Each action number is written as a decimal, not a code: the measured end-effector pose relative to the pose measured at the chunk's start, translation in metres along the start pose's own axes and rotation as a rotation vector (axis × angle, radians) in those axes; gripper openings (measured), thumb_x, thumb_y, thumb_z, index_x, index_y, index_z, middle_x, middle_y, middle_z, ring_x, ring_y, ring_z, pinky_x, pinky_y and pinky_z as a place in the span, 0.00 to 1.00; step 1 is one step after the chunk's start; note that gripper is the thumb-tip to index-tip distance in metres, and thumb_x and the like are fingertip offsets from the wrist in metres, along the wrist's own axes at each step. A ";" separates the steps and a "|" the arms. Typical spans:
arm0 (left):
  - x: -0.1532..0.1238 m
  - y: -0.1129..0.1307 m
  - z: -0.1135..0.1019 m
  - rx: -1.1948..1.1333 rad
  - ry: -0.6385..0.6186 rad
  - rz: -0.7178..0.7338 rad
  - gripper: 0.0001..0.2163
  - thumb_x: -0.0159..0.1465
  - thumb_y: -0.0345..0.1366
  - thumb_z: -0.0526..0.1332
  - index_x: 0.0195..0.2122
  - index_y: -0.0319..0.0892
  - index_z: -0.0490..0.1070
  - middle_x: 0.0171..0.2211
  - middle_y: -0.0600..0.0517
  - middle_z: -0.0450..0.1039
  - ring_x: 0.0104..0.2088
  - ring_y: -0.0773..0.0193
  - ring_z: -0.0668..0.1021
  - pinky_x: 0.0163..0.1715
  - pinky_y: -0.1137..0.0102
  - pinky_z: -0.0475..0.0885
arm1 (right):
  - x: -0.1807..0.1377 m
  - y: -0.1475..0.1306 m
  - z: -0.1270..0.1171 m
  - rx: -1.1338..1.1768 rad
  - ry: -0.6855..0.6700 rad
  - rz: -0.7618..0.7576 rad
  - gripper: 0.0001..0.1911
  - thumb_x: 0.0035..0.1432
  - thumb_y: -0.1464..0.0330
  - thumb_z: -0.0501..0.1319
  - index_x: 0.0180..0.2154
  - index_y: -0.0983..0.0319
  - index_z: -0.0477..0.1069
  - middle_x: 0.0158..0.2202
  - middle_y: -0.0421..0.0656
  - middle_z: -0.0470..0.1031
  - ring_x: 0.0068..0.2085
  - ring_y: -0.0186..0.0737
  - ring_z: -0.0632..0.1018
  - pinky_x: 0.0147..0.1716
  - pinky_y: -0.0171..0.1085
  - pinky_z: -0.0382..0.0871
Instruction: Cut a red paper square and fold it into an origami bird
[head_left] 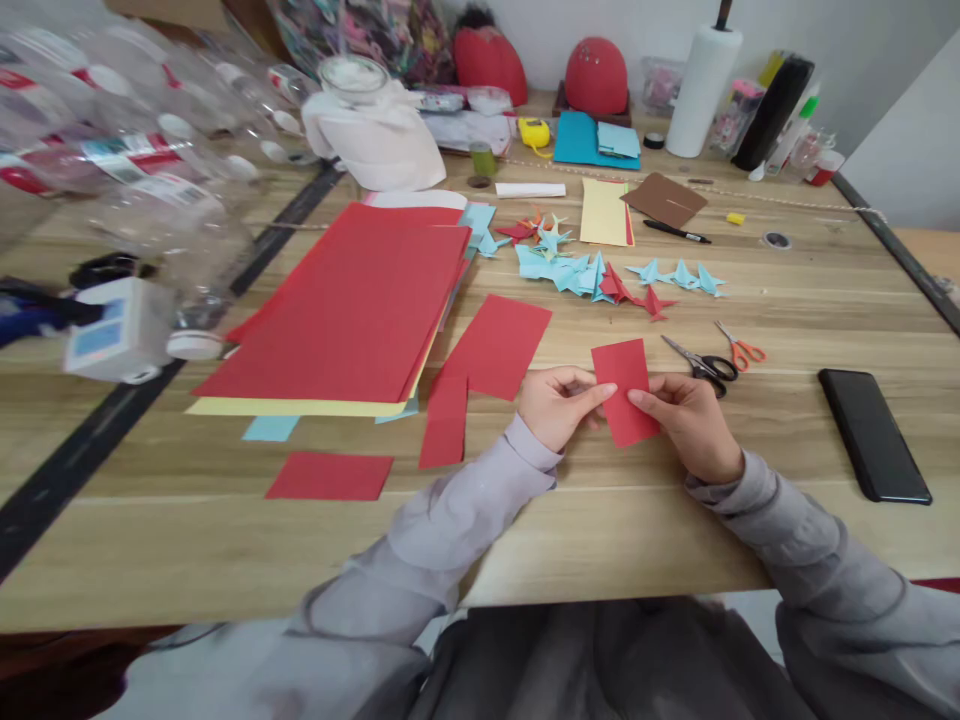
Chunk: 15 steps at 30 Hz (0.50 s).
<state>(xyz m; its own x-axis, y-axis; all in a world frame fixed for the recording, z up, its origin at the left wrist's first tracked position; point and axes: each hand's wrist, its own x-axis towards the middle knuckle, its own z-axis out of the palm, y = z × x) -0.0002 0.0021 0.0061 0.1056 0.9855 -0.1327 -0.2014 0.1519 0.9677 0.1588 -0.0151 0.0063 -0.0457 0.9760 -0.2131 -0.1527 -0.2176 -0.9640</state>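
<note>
Both my hands hold a small red paper rectangle just above the wooden table. My left hand pinches its left edge, and my right hand grips its right side with the thumb on top. The paper is tilted slightly, its long side running away from me. An L-shaped red offcut lies just left of my left hand. Orange-handled scissors rest shut on the table just beyond my right hand.
A stack of red sheets over yellow and blue ones lies at left. Several folded blue and red paper cranes sit further back. A black phone is at right, a red scrap at front left, clear plastic bottles at far left.
</note>
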 end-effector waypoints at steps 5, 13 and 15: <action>-0.001 0.001 0.000 0.031 -0.031 -0.015 0.16 0.42 0.43 0.73 0.16 0.37 0.70 0.12 0.54 0.69 0.12 0.71 0.70 0.13 0.75 0.68 | -0.002 0.000 0.002 0.036 -0.097 0.023 0.12 0.42 0.61 0.72 0.28 0.60 0.77 0.27 0.40 0.79 0.28 0.37 0.77 0.29 0.36 0.72; -0.011 -0.002 0.003 0.246 -0.236 -0.015 0.16 0.45 0.40 0.71 0.13 0.38 0.66 0.10 0.56 0.66 0.13 0.73 0.68 0.14 0.77 0.62 | -0.006 -0.001 0.005 0.028 -0.188 0.010 0.10 0.42 0.67 0.72 0.21 0.63 0.73 0.21 0.36 0.71 0.24 0.30 0.69 0.24 0.33 0.62; -0.012 -0.005 0.003 0.265 -0.243 0.056 0.15 0.48 0.39 0.69 0.15 0.38 0.67 0.12 0.56 0.65 0.14 0.73 0.67 0.15 0.77 0.62 | -0.006 -0.002 0.006 0.060 -0.171 0.001 0.10 0.42 0.67 0.72 0.21 0.63 0.73 0.21 0.36 0.70 0.24 0.30 0.69 0.24 0.33 0.61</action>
<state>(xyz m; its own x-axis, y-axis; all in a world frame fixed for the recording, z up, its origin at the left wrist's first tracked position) 0.0027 -0.0103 0.0034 0.3360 0.9403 -0.0541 0.0428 0.0422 0.9982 0.1538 -0.0209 0.0110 -0.2126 0.9605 -0.1793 -0.2104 -0.2242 -0.9515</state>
